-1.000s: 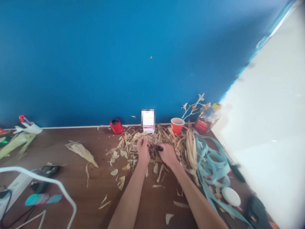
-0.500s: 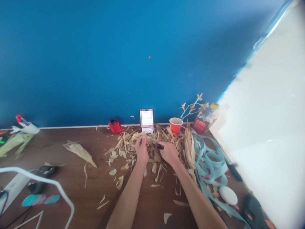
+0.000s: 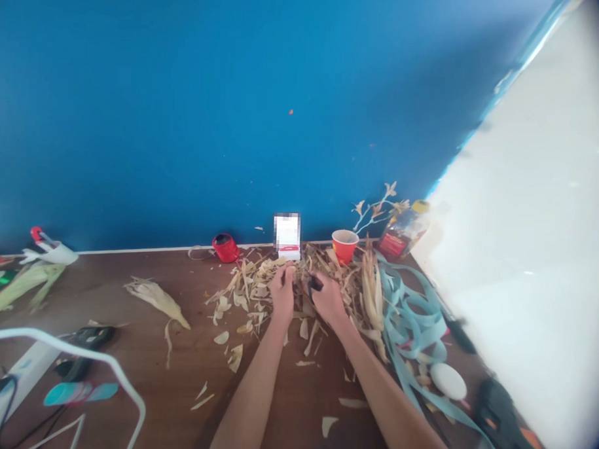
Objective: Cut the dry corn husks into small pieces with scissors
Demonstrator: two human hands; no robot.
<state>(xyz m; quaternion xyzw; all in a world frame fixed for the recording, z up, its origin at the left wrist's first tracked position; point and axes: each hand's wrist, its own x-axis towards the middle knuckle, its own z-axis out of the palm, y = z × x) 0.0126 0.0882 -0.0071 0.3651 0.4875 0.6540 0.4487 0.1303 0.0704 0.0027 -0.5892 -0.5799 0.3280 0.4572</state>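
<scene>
Pale dry husk scraps (image 3: 252, 278) lie heaped on the brown table around both hands. My left hand (image 3: 282, 291) is closed in a pinch over the heap; what it pinches is too small to make out. Close to its right, my right hand (image 3: 326, 294) is closed around a black-handled tool (image 3: 316, 283), whose tip is unclear among the scraps. Just behind the hands a phone (image 3: 288, 236) with a lit, blurred screen stands upright against the blue wall. A red paper cup (image 3: 344, 246) stands behind my right hand.
A red round container (image 3: 225, 247) and a whole dry husk (image 3: 160, 301) lie to the left, with a power strip (image 3: 21, 378) and white cable nearer. On the right are a husk bundle (image 3: 372, 289), blue-green ribbon (image 3: 414, 320), a bottle (image 3: 403, 233), a white disc (image 3: 448, 381) and a black glue gun (image 3: 499, 415).
My left hand has turned slightly and moved a little right. My right hand has shifted slightly, with the black handle now more upright.
</scene>
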